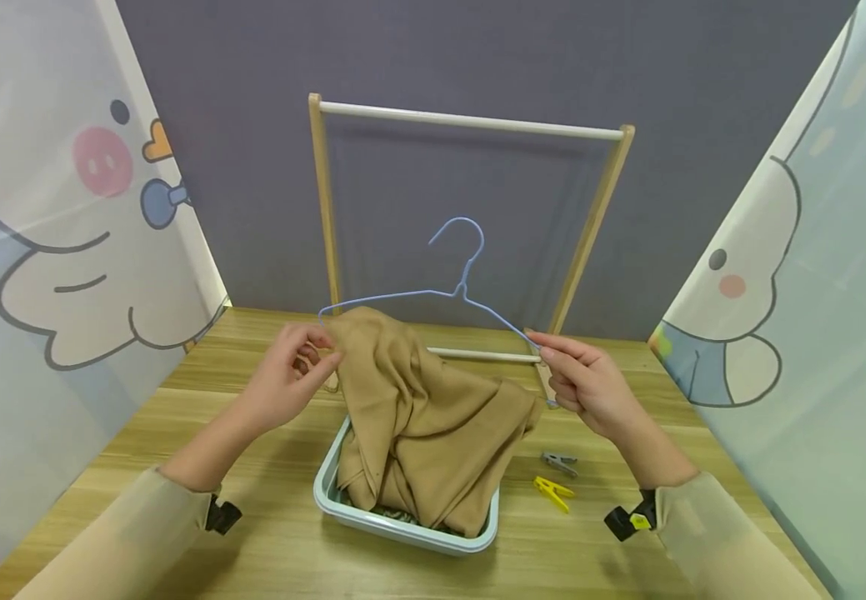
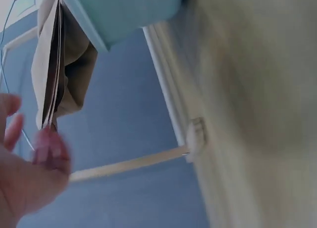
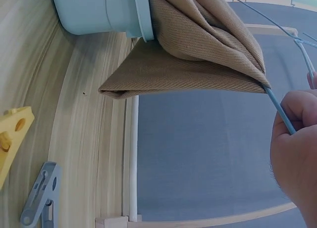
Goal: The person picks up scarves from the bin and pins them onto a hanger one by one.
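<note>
A light-blue clothes hanger is held up over the table, its hook pointing upward. Brown fabric drapes across its lower bar and hangs down into a pale blue basket. My right hand pinches the hanger's right end; in the right wrist view, the bar runs from the fabric into that hand. At the left end my left hand has its fingers and thumb apart at the fabric's edge. This hand is blurred in the left wrist view, and its thumb appears to touch the fabric's edge.
Behind the basket stands a wooden rack with a white top rail. A grey clothespin and a yellow clothespin lie on the wooden table to the basket's right. Dark patterned fabric shows inside the basket.
</note>
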A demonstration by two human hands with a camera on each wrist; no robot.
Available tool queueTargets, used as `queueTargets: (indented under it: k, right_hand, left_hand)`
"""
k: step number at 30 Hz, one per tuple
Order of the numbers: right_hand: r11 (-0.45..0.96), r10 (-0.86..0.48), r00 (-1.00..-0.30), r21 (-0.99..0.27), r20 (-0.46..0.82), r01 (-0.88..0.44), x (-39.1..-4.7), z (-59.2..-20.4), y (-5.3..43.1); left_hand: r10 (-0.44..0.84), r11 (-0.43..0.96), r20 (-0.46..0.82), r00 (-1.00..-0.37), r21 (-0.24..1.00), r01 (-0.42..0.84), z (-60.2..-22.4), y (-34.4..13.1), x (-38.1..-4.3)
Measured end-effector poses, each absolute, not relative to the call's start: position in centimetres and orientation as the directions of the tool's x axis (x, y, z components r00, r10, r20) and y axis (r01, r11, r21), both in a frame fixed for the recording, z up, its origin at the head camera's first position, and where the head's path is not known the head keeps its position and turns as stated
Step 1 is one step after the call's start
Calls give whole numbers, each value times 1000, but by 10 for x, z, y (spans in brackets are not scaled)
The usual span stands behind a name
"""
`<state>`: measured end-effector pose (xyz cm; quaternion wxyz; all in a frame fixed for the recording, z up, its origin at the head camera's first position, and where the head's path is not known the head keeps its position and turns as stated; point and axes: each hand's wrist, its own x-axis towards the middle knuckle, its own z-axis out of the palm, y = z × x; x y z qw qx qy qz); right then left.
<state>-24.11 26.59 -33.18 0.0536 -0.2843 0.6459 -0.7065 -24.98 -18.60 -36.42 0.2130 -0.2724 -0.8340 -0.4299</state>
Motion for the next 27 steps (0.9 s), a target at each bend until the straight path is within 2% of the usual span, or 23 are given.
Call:
queueTargets:
  k: [1,3,5,8,11,16,19,21,24,27]
  right_hand:
    - [-161,-445,-830,-942,335,-293,-242,-332,266]
    - [-166,-448,-827,-941,338,-295,-242,-331,266]
    - [-170,-448,-827,-940,340,-295,-242,-331,266]
    - [-168,-443,-831,-942,336,-291,-241,-330,266]
    - [-164,-438,-837,-944,329,-285,-240,-330,266]
    - [-165,-440,-836,-944,329,-285,-240,-330,265]
    - [-182,-454,-827,-943,331,-278,-240,-329,265]
    - [-194,-468,-819,-943,332,-272,-240,-329,265]
    - [-214,-484,-805,-938,345,-273,-239,-329,265]
    - [-223,-493,-794,-933,357,-281,-240,-327,266]
  left_hand:
    - [290,466,504,-814,668,580,-367,-190,-244]
    - [374,440,351,-858,748,498,-371,-195,-236]
    - [462,425,249,-851,780,459,-374,-195,-232]
    - [532,405,214,-819,785,469,-375,-190,-230]
    - [505,401,265,-821,771,495,-374,-182,-229]
    - [411,275,351,-841,832,482,-364,-172,-233]
    - [359,292,441,-823,784,547,-355,-165,-240]
    - [333,367,524,-784,693,620,-348,-161,-247]
    - [297,494,679,-672,493,716,-338,-157,-259]
    - [251,596,777,-577,346,725,-339,-156,-267]
